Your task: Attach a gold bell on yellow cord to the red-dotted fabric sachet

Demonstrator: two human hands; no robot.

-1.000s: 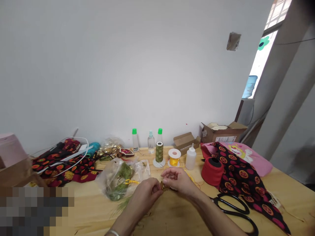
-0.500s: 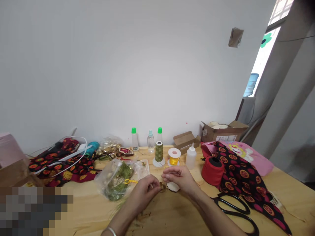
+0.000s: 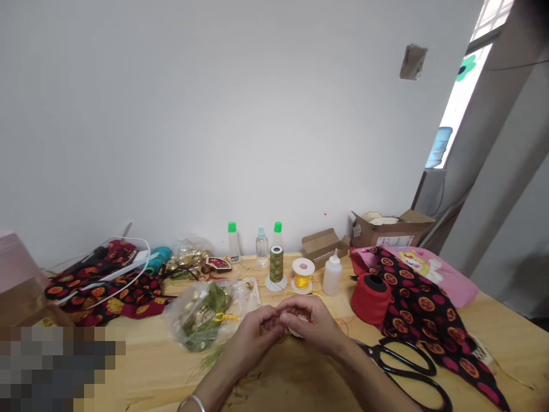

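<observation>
My left hand (image 3: 257, 336) and my right hand (image 3: 311, 323) meet above the middle of the wooden table (image 3: 154, 352), fingers closed around a small white-and-gold piece (image 3: 295, 333). Only a sliver of that piece shows; the hands hide the rest. A thin yellow cord (image 3: 311, 294) runs from the yellow cord spool (image 3: 302, 274) toward my right hand. Just left of my left hand lies a clear plastic bag (image 3: 201, 320) holding green tassels and yellow cord. Black-handled scissors (image 3: 405, 363) lie beyond my right forearm.
Behind my hands stand a green thread cone (image 3: 277, 264), several small plastic bottles and a white glue bottle (image 3: 332, 276). A red thread cone (image 3: 371, 297) sits on patterned black cloth (image 3: 429, 320). Cardboard boxes (image 3: 390, 232) stand at the back right, against the wall.
My hands have come together and closed over the small piece, hiding the gold ring and white disc seen earlier. The view has shifted very slightly.
</observation>
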